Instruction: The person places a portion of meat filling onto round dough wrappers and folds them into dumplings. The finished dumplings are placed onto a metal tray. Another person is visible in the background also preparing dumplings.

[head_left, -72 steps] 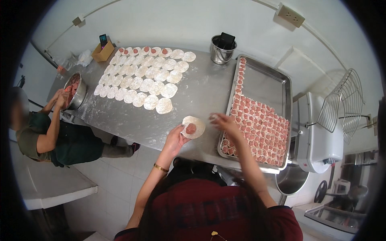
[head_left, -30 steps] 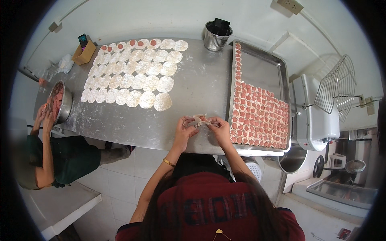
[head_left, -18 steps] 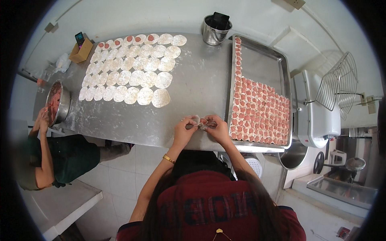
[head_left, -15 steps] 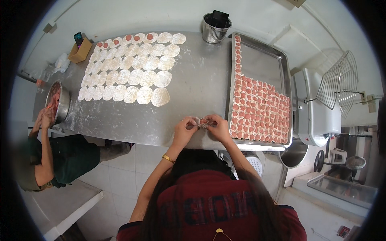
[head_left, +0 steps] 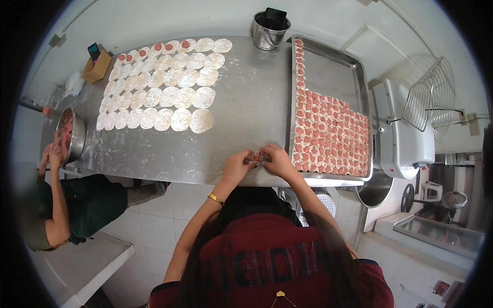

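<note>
In front of my body, at the near edge of the steel table, a small dumpling [head_left: 257, 157] with a pale wrapper and pink filling is pinched between my fingertips. My left hand [head_left: 236, 166] grips one side of it, its fingers curled. On the other side, my right hand [head_left: 278, 161] closes its thumb and fingers on the wrapper; they partly cover the dumpling. Just right of my right hand lies a big metal tray [head_left: 331, 66], its near part packed with rows of open-topped dumplings [head_left: 331, 138] and one column running up its left side.
Floured dough rounds [head_left: 174, 97] lie in rows at the table's left; several far ones carry pink filling. A co-worker's hands [head_left: 51, 156] are at a steel bowl [head_left: 78, 136] of pink meat. A steel bucket [head_left: 268, 38] and cardboard box [head_left: 96, 66] stand at the back, a white machine [head_left: 403, 136] right.
My fingers have shifted around the dumpling, and more of its pink filling shows. The co-worker's hands have moved slightly at the bowl. The whole view has shifted a little.
</note>
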Available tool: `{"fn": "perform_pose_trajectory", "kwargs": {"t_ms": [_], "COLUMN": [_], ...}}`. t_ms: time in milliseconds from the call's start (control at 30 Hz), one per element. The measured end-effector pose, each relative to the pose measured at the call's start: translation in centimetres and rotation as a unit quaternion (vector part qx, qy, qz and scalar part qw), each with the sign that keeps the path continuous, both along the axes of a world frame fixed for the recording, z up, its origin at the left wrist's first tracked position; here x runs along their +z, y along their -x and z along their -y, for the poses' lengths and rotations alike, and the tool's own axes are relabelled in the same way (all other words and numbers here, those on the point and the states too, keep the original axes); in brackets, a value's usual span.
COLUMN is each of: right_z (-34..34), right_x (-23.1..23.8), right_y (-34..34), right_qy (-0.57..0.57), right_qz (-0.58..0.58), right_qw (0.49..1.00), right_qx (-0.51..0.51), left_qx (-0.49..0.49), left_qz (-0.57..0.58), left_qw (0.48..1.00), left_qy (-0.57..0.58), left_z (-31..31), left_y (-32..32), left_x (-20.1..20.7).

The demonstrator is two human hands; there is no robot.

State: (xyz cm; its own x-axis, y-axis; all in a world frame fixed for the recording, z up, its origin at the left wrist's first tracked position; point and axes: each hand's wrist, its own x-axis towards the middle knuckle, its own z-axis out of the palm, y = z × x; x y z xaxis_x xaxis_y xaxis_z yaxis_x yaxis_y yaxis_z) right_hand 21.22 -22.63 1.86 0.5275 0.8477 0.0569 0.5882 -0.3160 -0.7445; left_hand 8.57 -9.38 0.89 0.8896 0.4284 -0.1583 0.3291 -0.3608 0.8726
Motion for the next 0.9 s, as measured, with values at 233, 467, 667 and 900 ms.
{"fn": "perform_pose_trajectory", "kwargs": {"t_ms": [233, 467, 667, 900], "right_z": [-1.4, -0.5, -1.2, 0.0], "right_x": [-0.3, 0.7, 0.4, 1.3], "right_y": [0.1, 0.8, 0.4, 0.9], "right_qy": [-0.016, -0.025, 0.027, 0.033], "right_qz": [-0.048, 0.009, -0.052, 0.008], "right_qw": [0.999, 0.999, 0.998, 0.998], "right_qx": [0.001, -0.04, 0.011, -0.044], "left_qx": [-0.001, -0.003, 0.0, 0.027], "left_qz": [-0.017, -0.029, -0.042, 0.023], "left_qw": [0.998, 0.995, 0.99, 0.998], "left_qy": [-0.063, -0.1, -0.134, -0.054], "left_z": [0.2, 0.4, 0.6, 0.2], "left_y": [-0.9, -0.7, -0.9, -0.1], "left_x": [1.1, 1.5, 0.9, 0.3]}}
